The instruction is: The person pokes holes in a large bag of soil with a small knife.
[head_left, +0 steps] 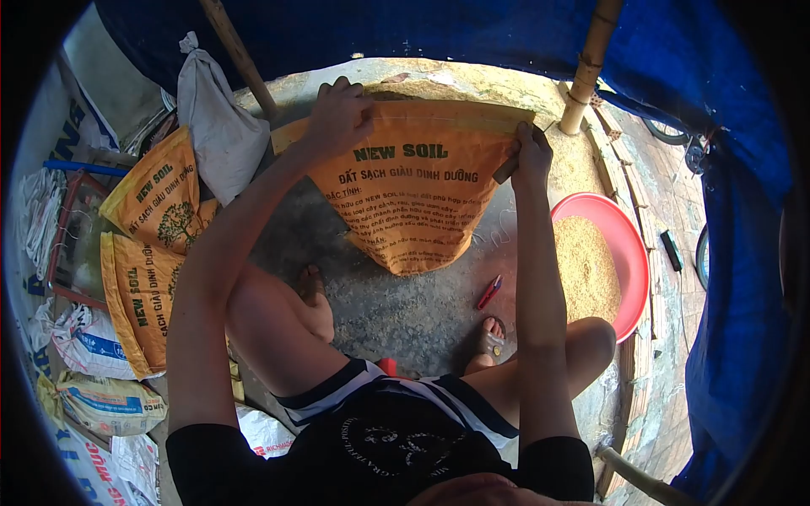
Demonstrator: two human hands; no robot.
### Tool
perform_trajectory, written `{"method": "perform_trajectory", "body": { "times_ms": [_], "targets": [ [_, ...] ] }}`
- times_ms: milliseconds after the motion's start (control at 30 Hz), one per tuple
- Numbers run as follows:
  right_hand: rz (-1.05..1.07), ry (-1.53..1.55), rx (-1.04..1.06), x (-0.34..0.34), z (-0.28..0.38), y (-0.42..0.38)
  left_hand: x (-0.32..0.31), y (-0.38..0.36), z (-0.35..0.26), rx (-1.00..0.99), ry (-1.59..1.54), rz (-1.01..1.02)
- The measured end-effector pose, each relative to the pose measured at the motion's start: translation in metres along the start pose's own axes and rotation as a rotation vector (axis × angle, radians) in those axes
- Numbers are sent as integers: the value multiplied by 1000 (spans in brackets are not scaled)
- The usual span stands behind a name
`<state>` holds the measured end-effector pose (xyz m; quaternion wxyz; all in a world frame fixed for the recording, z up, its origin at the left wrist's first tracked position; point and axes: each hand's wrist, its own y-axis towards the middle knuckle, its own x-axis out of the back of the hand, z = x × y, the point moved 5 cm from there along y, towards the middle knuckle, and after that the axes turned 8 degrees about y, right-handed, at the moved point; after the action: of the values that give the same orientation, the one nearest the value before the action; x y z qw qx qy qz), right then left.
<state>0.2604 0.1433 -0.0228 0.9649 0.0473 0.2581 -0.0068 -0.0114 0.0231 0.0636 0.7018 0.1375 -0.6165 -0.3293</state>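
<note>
An orange sack point(405, 190) printed "NEW SOIL" hangs upright in front of me, its wide top edge stretched between my hands and its lower end near the floor. My left hand point(340, 115) is at the sack's upper left, fingers bent against the top edge; what its fingertips hold is hard to make out. My right hand point(533, 152) pinches the upper right corner, with a small dark piece showing just beneath it. Below the sack, a red pen-like tool point(489, 292) lies on the grey floor by my foot.
At right, a pink basin point(637, 278) holds yellowish grain-like material, beside a low brick edge. More orange sacks point(139, 295) and a tied white sack point(215, 126) stand at left. Bamboo poles point(586, 72) and blue tarp point(472, 38) are behind.
</note>
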Motion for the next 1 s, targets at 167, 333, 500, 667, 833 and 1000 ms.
{"method": "perform_trajectory", "body": {
  "times_ms": [167, 333, 500, 667, 833, 1000],
  "targets": [
    [-4, 24, -12, 13, 7, 3, 7, -6, 7, 9, -243, 56],
    [-124, 2, 60, 20, 26, -2, 8, -19, 73, 563, -721, -104],
    [-114, -90, 309, -9, 65, -22, 15, -47, 123, 582, -5, -146],
    [316, -294, -21, -75, 45, -74, 23, -23, 48, 354, -267, -114],
    [937, -428, -423, -122, 19, -139, 14, -10, -7, 83, -192, -166],
    [993, -658, -321, -116, 1, -128, -16, -2, 0, 269, -185, 283]
  ]
}}
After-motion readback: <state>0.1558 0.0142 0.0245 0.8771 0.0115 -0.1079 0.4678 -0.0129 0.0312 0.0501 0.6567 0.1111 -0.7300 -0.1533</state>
